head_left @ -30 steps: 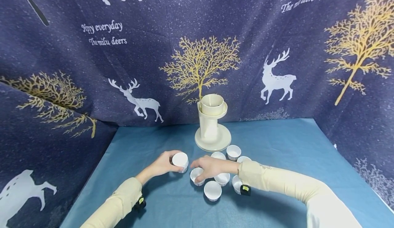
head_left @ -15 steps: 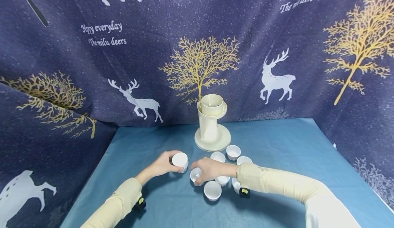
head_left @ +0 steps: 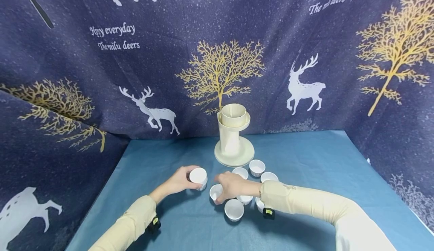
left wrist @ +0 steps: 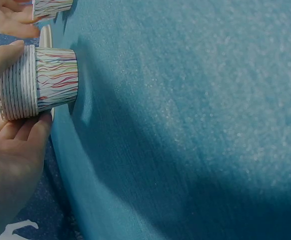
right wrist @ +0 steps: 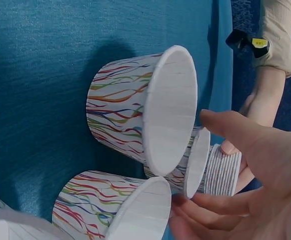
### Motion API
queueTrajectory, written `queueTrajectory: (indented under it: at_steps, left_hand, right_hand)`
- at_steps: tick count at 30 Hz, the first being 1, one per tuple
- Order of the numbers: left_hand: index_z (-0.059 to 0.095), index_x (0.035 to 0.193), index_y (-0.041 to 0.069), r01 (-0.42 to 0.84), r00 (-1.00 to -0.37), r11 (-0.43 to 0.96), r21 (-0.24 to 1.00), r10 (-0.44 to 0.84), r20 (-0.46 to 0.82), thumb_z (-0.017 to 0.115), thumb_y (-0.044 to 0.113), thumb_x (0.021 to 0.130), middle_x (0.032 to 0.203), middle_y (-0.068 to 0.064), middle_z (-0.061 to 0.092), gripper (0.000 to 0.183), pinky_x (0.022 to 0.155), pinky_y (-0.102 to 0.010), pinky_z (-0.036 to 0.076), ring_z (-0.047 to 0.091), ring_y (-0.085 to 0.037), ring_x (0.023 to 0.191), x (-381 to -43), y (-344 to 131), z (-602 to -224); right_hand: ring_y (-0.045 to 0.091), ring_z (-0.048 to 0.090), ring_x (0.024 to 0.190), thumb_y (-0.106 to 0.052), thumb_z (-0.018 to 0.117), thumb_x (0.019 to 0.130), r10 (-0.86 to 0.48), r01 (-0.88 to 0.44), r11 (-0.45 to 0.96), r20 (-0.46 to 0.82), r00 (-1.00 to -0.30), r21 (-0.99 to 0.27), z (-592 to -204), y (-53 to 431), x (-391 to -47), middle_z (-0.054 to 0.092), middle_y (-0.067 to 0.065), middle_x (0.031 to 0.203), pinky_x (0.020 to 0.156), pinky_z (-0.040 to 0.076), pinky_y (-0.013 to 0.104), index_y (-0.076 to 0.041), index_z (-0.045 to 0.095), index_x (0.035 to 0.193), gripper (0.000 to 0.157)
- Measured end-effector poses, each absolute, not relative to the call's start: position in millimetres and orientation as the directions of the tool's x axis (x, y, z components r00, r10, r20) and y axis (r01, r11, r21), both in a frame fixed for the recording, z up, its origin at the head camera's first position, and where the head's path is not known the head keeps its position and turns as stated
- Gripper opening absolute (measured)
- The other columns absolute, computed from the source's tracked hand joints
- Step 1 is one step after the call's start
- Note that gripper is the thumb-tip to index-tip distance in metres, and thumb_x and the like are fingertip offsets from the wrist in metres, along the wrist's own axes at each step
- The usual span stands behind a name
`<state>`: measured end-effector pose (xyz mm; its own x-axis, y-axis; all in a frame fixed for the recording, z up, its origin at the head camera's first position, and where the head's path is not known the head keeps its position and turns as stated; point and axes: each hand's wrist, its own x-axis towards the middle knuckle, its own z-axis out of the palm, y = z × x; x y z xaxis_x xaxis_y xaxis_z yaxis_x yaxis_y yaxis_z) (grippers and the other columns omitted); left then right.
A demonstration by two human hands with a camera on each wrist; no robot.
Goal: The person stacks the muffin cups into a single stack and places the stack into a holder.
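Note:
In the head view my left hand [head_left: 179, 179] grips a nested stack of white paper baking cups [head_left: 198, 177] at the left of the group. The left wrist view shows the stack's many rims [left wrist: 18, 82] between thumb and fingers, with the wavy coloured stripes of the lowest cup [left wrist: 58, 77] close to the cloth. My right hand [head_left: 234, 186] spreads thumb and fingers around a single baking cup [head_left: 214, 192] just right of the stack. In the right wrist view that cup's rim [right wrist: 198, 162] stands between the parted thumb [right wrist: 223, 122] and fingers.
Several more single baking cups, such as a front one [head_left: 234, 210] and a back one [head_left: 257, 168], stand on the blue cloth [head_left: 305, 153] around and under my right forearm. Behind them rises a cream stand [head_left: 234, 153] with a round base and cup-shaped top.
My right hand closed in around the single cup, then drew slightly right with its fingers parting from it. That cup stays in place. The left hand and stack have not visibly moved.

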<state>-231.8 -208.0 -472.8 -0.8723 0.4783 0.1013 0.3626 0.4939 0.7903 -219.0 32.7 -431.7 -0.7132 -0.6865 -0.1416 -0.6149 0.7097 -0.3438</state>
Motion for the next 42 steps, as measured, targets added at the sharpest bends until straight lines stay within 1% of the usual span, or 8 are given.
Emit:
queueTrajectory:
  at_steps: [6,8,12,19,27,30,36,42]
  left_hand:
    - [0.062,0.122,0.004,0.35,-0.88,0.509,0.786,0.467,0.089,0.083,0.019,0.076,0.109,-0.011,0.069,0.052,0.081,-0.023,0.049,0.061,-0.01,0.091,-231.8,-207.5,-472.6]
    - [0.063,0.121,0.005,0.348,-0.882,0.513,0.785,0.463,0.088,0.083,0.02,0.075,0.108,-0.01,0.069,0.052,0.081,-0.023,0.049,0.061,-0.01,0.091,-232.1,-207.4,-472.6]
    - [0.063,0.121,0.005,0.346,-0.884,0.514,0.785,0.459,0.09,0.083,0.02,0.075,0.108,-0.01,0.069,0.053,0.081,-0.023,0.049,0.061,-0.01,0.091,-232.4,-207.8,-473.3]
    - [0.062,0.122,0.004,0.338,-0.885,0.507,0.793,0.459,0.083,0.084,0.02,0.075,0.108,-0.011,0.07,0.054,0.08,-0.023,0.049,0.062,-0.01,0.09,-232.3,-207.4,-473.3]
    - [0.063,0.121,0.005,0.342,-0.883,0.513,0.787,0.462,0.082,0.083,0.02,0.075,0.108,-0.011,0.07,0.053,0.08,-0.024,0.049,0.062,-0.01,0.09,-233.2,-207.1,-472.5]
    - [0.063,0.121,0.005,0.342,-0.882,0.51,0.789,0.463,0.083,0.083,0.02,0.075,0.108,-0.011,0.07,0.053,0.08,-0.024,0.05,0.062,-0.011,0.09,-233.3,-206.9,-472.7]
    - [0.063,0.121,0.004,0.339,-0.878,0.49,0.803,0.47,0.084,0.083,0.018,0.075,0.107,-0.012,0.069,0.051,0.079,-0.024,0.05,0.062,-0.01,0.089,-232.6,-207.3,-473.4]
    - [0.062,0.122,0.002,0.334,-0.867,0.447,0.83,0.49,0.085,0.082,0.015,0.077,0.108,-0.014,0.068,0.051,0.076,-0.023,0.052,0.062,-0.012,0.089,-231.7,-207.5,-472.4]
  right_hand:
    - [0.02,0.066,0.084,-0.04,0.089,0.06,-0.676,-0.617,0.719,-0.116,-0.728,-0.32,-432.0,34.0,-217.7,0.07,0.005,0.099,0.065,0.052,0.029,-0.006,0.067,0.108,0.063]
    - [0.017,0.064,0.078,-0.039,0.09,0.059,-0.669,-0.61,0.725,-0.117,-0.734,-0.319,-431.4,33.9,-217.2,0.069,0.003,0.093,0.06,0.049,0.028,-0.007,0.066,0.104,0.06]
    - [0.013,0.059,0.072,-0.039,0.091,0.058,-0.659,-0.598,0.735,-0.127,-0.741,-0.32,-430.9,33.7,-216.8,0.066,0.0,0.086,0.056,0.046,0.026,-0.011,0.063,0.099,0.057]
    - [0.012,0.058,0.074,-0.038,0.091,0.059,-0.662,-0.597,0.733,-0.141,-0.736,-0.326,-432.5,34.1,-216.7,0.066,-0.002,0.087,0.059,0.046,0.025,-0.013,0.062,0.101,0.057]
    - [0.009,0.056,0.072,-0.031,0.09,0.062,-0.702,-0.624,0.679,-0.095,-0.705,-0.388,-431.7,35.4,-220.1,0.065,-0.003,0.085,0.061,0.045,0.022,-0.012,0.062,0.095,0.048]
    - [0.008,0.056,0.074,-0.029,0.089,0.063,-0.711,-0.628,0.661,-0.076,-0.699,-0.411,-431.9,35.1,-222.8,0.065,-0.001,0.089,0.064,0.046,0.021,-0.011,0.062,0.097,0.047]
    - [0.006,0.054,0.071,-0.026,0.087,0.066,-0.725,-0.629,0.624,-0.042,-0.688,-0.464,-429.2,36.7,-225.2,0.067,0.001,0.09,0.063,0.045,0.021,-0.011,0.06,0.1,0.046]
    - [0.007,0.058,0.074,-0.024,0.084,0.069,-0.733,-0.633,0.583,0.005,-0.68,-0.51,-426.2,39.1,-226.6,0.068,0.003,0.092,0.065,0.046,0.02,-0.008,0.059,0.105,0.047]
